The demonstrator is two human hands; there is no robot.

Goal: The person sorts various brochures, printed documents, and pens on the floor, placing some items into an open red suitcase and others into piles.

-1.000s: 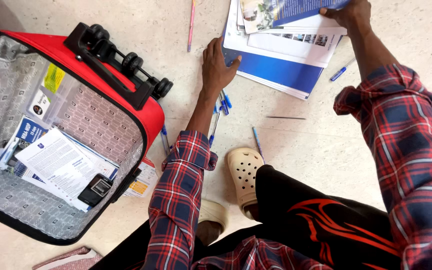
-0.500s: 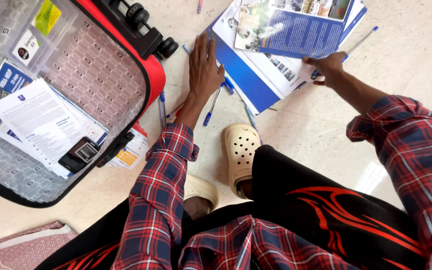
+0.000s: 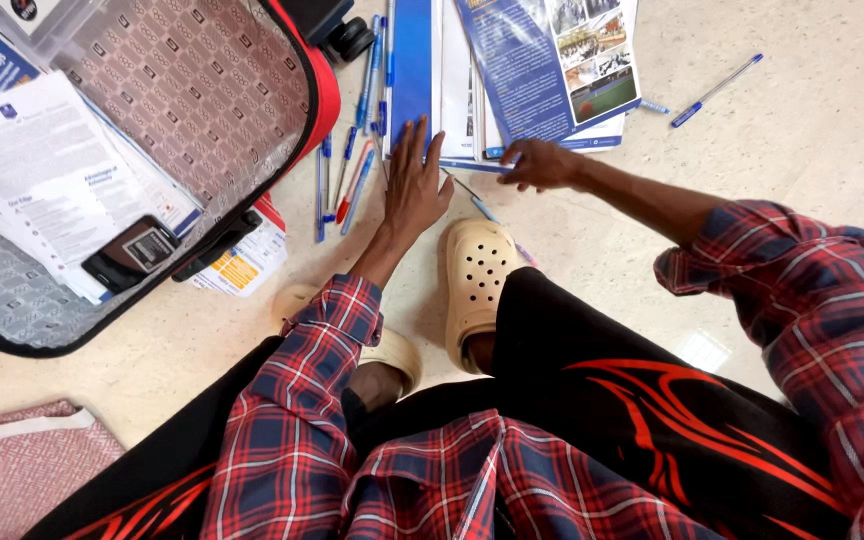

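Floor w/ pens (image 3: 357, 180) btwn suitcase (image 3: 202, 100) & left hand (image 3: 414, 185).

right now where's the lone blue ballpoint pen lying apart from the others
In the head view the blue ballpoint pen lies on the pale floor at upper right, right of the blue brochure stack.

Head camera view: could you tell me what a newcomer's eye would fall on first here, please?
Probably the open red suitcase at upper left, its patterned lining holding leaflets and a small black device. Next, the stack of blue and white brochures at top centre, with the left hand and right hand flat at its lower edge. Blue pens lie scattered on the pale floor between suitcase and stack.
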